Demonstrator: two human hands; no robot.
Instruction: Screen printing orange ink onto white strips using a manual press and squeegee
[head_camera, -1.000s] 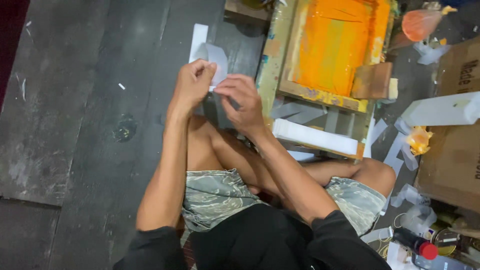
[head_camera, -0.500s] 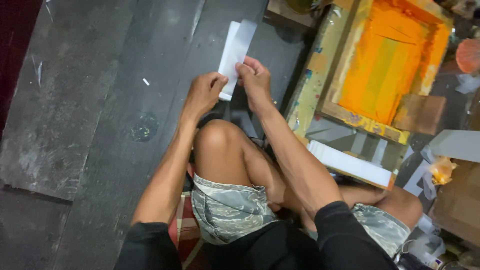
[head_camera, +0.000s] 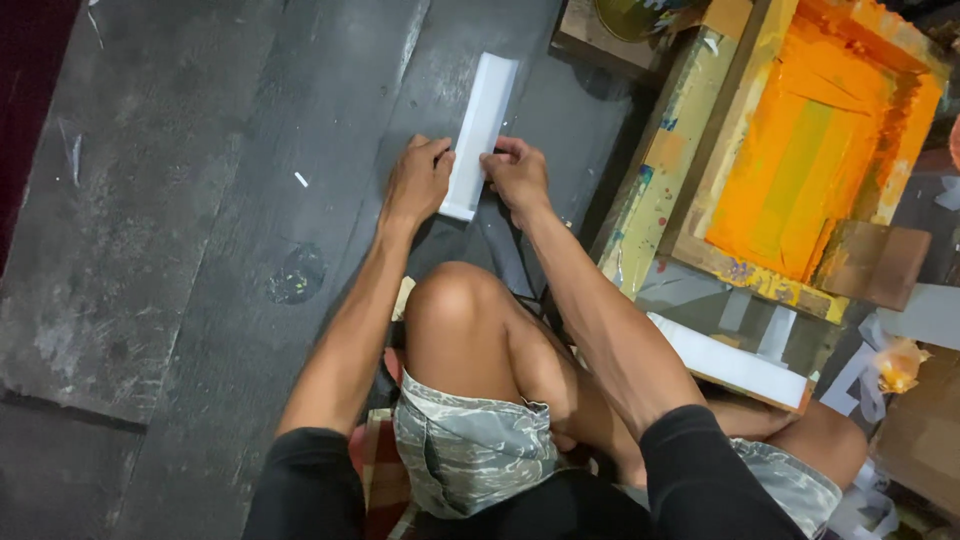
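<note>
- I'm seeing both hands down on a long white folded strip (head_camera: 480, 135), paper or thin card by the look, lying flat on the dark wooden floor (head_camera: 200, 250) ahead of the raised knee (head_camera: 460, 300).
- Left hand (head_camera: 418, 185) is curling its fingers against the strip's left edge near the close end; right hand (head_camera: 515, 172) is doing the same on the right edge. The strip is being pinched between the two hands, likely to keep it square and stop it sliding on the boards.
- Only the near third is being gripped; the far end is lying free, pointing away and slightly to the right.
- I'm not able to tell if the thumbs are pressing on top or tucking under the edge.
- Person is sitting on the floor, one knee up, so the strip is sitting at easy reach between the arms.
- To the right, an orange-coated screen frame (head_camera: 810, 150) with paint-flecked wooden rails is lying flat, a brown block (head_camera: 870, 265) resting on its near corner. Well apart from the strip.
- Another white strip (head_camera: 735, 365) is lying just beside the right forearm, under the frame's near edge.
</note>
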